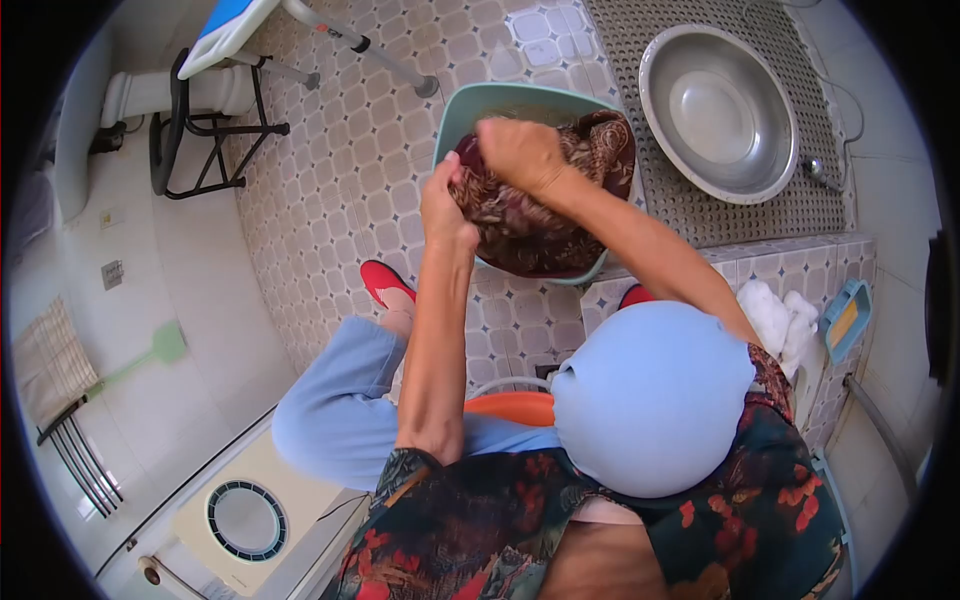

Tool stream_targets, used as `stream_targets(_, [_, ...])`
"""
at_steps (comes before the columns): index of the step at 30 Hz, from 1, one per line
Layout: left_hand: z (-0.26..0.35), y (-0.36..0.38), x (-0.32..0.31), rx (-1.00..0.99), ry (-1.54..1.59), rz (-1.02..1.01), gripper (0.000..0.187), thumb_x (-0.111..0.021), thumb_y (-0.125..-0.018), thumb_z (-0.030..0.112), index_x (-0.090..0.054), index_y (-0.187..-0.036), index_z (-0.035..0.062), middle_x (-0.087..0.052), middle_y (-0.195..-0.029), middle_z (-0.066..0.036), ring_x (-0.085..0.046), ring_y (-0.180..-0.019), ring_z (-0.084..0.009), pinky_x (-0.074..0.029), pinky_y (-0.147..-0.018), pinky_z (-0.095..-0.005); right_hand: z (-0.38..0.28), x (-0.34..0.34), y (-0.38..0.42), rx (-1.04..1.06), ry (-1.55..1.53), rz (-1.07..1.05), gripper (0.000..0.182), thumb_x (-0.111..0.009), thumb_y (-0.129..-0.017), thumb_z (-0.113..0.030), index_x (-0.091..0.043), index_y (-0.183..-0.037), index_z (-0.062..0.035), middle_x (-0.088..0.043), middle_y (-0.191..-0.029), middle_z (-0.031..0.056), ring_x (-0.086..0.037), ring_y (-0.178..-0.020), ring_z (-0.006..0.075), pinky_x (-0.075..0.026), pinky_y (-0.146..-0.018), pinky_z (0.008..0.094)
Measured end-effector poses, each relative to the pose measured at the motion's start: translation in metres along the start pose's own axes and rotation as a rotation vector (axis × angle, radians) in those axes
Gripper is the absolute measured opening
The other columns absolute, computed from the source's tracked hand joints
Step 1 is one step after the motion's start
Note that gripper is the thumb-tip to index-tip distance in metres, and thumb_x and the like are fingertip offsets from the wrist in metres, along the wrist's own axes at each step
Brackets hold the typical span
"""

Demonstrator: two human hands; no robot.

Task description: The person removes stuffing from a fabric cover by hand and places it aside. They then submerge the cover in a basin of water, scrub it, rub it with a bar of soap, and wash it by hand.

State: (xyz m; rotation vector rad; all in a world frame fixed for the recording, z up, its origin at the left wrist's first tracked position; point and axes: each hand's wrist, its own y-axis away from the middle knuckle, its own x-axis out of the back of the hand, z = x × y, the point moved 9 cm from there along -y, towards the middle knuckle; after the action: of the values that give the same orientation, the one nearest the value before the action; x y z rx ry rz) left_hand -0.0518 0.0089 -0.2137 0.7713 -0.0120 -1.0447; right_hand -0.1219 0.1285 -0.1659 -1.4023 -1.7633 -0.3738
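No writing is legible; in the green basin (590, 274), left hand (445, 205) and right hand (522, 157) grip patterned cloth (550, 235), fingers curled closed around it.

Left hand (447, 205) pinched closed; right hand (522, 157) fisted, right forearm (640, 238) angled inward.

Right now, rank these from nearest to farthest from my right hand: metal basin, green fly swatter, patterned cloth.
From your right hand, in the head view:
1. Patterned cloth, in your hands.
2. Metal basin, to the right.
3. Green fly swatter, far left.
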Motion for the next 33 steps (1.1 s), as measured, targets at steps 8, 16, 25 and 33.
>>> stream_targets(8, [0.047,0.03,-0.037,-0.284,-1.195,-0.387,0.066,-0.079,-0.073,0.041,-0.055,-0.114,-0.0046,-0.068,-0.098,-0.013,-0.064,-0.092,-0.0226,-0.049,-0.084,-0.0358,0.031,0.004,0.021,-0.212,-0.112,-0.153,0.041,-0.04,-0.094,-0.033,-0.067,-0.08,-0.0049,-0.066,-0.077,0.0239,-0.066,-0.076,0.0426,-0.053,-0.069,0.0521])
stream_targets(16, [0.013,0.049,-0.054,-0.058,-1.268,-0.52,0.049,-0.076,-0.079,0.036,-0.064,-0.109,-0.0009,-0.066,-0.087,-0.007,-0.06,-0.08,-0.0143,-0.048,-0.073,-0.0298,0.023,0.003,0.044,-0.392,-0.813,-0.173,0.025,-0.059,-0.091,-0.027,-0.066,-0.088,-0.0029,-0.067,-0.072,0.0057,-0.062,-0.064,0.0164,-0.049,-0.063,0.0329])
stream_targets(25, [0.099,0.106,-0.077,-0.388,-0.958,-0.357,0.03,-0.068,-0.086,0.024,-0.07,-0.098,-0.0033,-0.068,-0.075,-0.007,-0.06,-0.066,-0.0114,-0.049,-0.064,-0.0261,-0.008,0.025,0.004,0.153,-0.869,-0.795,0.05,-0.047,-0.095,-0.047,-0.063,-0.12,-0.0063,-0.066,-0.114,0.0109,-0.059,-0.106,0.0197,-0.043,-0.095,0.0317])
stream_targets(33, [0.197,0.143,-0.066,-0.719,-0.426,-0.514,0.03,-0.068,-0.078,0.008,-0.067,-0.104,-0.0072,-0.07,-0.097,-0.015,-0.066,-0.084,-0.0178,-0.052,-0.078,-0.0286,-0.028,0.034,0.02,0.195,-0.674,-1.157,0.061,-0.064,-0.087,-0.045,-0.054,-0.129,-0.0015,-0.061,-0.123,0.0119,-0.054,-0.114,0.0188,-0.039,-0.1,0.0304])
